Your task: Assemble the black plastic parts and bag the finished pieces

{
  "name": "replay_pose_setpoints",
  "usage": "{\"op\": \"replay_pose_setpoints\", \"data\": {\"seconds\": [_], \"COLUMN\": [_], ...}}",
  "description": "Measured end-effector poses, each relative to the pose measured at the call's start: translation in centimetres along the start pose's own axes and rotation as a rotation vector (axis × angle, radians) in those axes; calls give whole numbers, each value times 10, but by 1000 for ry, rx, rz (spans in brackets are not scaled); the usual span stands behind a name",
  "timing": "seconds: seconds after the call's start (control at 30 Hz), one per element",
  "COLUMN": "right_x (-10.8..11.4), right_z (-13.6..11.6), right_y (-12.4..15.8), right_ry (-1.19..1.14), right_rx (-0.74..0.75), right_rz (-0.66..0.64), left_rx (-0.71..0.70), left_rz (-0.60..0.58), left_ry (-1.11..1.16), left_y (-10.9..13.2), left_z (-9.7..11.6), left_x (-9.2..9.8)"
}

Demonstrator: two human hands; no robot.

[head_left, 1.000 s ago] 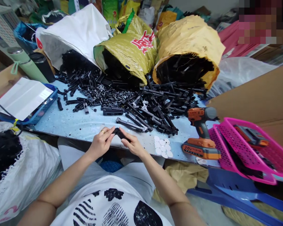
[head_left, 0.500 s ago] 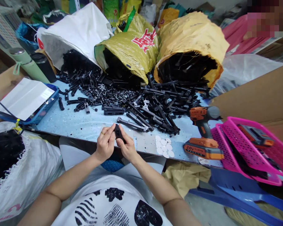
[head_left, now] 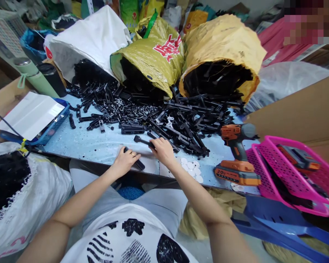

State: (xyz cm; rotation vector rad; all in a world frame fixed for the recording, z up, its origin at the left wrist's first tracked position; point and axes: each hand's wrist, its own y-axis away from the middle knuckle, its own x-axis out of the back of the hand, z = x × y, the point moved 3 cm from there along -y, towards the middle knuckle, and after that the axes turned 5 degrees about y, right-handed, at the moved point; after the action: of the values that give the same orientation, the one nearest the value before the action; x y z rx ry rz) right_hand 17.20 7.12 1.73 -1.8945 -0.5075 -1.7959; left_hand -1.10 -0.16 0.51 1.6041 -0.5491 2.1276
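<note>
My left hand (head_left: 124,161) is closed on a short black plastic part (head_left: 138,164) at the table's front edge; the part slants down to the right. Just to the right, my right hand (head_left: 163,150) grips one end of a long black plastic bar (head_left: 141,140), whose wider end points left over the table. Right behind it lies a heap of similar black bars (head_left: 181,128). Farther left, small screws and black bits (head_left: 126,109) are spread among shorter black parts (head_left: 104,96). White round discs (head_left: 191,166) lie to the right of my right hand.
An orange cordless drill (head_left: 237,153) stands at the right, beside pink baskets (head_left: 287,175). White (head_left: 90,40), olive (head_left: 150,54) and yellow (head_left: 224,40) sacks spill black parts at the back. At left are a blue basket (head_left: 52,128), a green bottle (head_left: 34,76) and a sack (head_left: 46,190).
My hands have moved apart from holding one small black part together. The right hand has gone forward and right, onto the long bar; the left now holds a black part lower at the edge.
</note>
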Motion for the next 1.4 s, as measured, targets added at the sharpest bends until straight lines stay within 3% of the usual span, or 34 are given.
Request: {"op": "replay_pose_setpoints", "data": {"seconds": [0.07,0.13,0.2,0.33,0.4,0.6,0.73,0.83,0.97,1.07,1.2,1.4], "right_x": [1,-5,-13,-20,-18,-10,-12,-4,7,6,-2,3], "right_z": [-2,-2,2,9,4,1,7,13,11,0,-11,-16], "right_y": [21,45,63,69,63,52,58,63,65,63,58,62], "right_ry": [-83,-139,-166,-106,-24,97,165,36,-188,-113,8,-1], "right_rx": [163,332,338,-168,-345,-451,-404,-341,-10,196,166,129], "right_rz": [72,19,-47,21,-1,-121,-235,-247,-327,-375,-331,-359], "left_rx": [112,197,205,91,49,76,68,67,36,19,48,55], "left_rz": [4,10,-8,-44,-55,-30,-42,-48,-79,-130,-143,-143], "left_ry": [-43,-61,-44,18,3,-25,-43,7,111,163,186,193], "left_y": [-5,-6,-5,-10,-15,-23,-26,-28,-31,-34,-36,-34], "left_z": [-10,-16,-19,-14,-10,-3,4,4,-1,-3,-1,3], "left_x": [3,3,-1,-12,-15,-14,-15,-17,-16,-13,-9,-5]}}
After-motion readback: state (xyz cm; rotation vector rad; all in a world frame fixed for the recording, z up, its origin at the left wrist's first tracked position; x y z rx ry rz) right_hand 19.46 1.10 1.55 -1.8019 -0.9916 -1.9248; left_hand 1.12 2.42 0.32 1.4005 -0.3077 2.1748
